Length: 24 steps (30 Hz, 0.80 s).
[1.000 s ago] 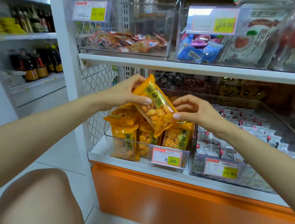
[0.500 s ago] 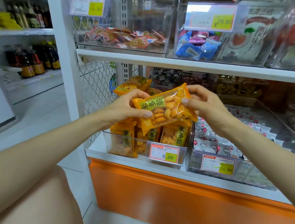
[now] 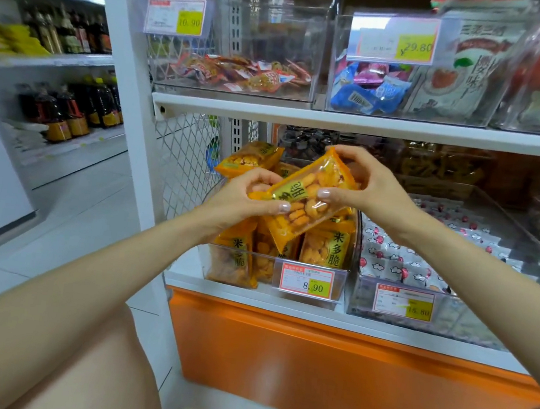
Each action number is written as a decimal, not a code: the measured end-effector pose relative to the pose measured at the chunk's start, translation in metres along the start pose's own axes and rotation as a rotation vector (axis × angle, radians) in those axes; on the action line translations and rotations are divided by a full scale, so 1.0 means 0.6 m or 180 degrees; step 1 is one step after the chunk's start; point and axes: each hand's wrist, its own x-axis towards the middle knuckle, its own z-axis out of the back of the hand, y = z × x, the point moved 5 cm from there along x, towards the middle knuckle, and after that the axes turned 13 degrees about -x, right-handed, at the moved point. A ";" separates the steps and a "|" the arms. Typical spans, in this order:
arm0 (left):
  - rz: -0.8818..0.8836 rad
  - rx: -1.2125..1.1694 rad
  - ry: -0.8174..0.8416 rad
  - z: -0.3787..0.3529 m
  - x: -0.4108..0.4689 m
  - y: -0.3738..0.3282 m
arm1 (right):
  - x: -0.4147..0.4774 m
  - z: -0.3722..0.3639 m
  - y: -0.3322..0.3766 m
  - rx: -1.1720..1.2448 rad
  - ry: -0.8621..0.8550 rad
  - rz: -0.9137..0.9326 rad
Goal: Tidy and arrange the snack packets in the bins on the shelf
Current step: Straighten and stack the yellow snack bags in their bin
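Holding the orange snack packet (image 3: pixel 306 201) tilted above its clear bin (image 3: pixel 353 247), with the left hand (image 3: pixel 238 200) pinching the lower end and the right hand (image 3: pixel 365 185) the upper. Probably handling light, crinkly, slippery; gripping sealed edges, sparing the brittle middle.

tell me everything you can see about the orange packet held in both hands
The orange packet is glossy plastic with a clear window showing golden pieces and a yellow-green label with dark characters. It is tilted, right end higher, above the clear bin of matching packets. The left hand pinches its lower-left end; the right hand grips its upper-right end.
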 end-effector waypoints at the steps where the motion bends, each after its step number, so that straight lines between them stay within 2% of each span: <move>1: -0.0021 0.0031 -0.0090 0.004 0.000 -0.002 | 0.000 0.000 -0.001 0.0141 -0.0035 -0.0028; 4: -0.0146 0.0067 -0.0190 0.009 -0.003 -0.008 | 0.002 -0.001 -0.003 0.0273 -0.0151 -0.0015; 9: -0.0454 0.0483 -0.0199 0.031 -0.003 -0.045 | 0.012 -0.012 -0.036 -0.0877 0.0190 -0.0040; 14: -0.0362 0.1952 0.0451 0.036 0.018 -0.047 | 0.013 -0.028 -0.069 -0.2262 0.0608 0.0317; 18: -0.0447 0.2871 0.1003 0.013 0.039 -0.062 | 0.015 -0.033 -0.086 -0.2681 0.0771 0.0375; 24: -0.0356 0.3570 0.1405 -0.024 0.076 -0.048 | 0.010 -0.039 -0.087 -0.3405 0.0953 0.0523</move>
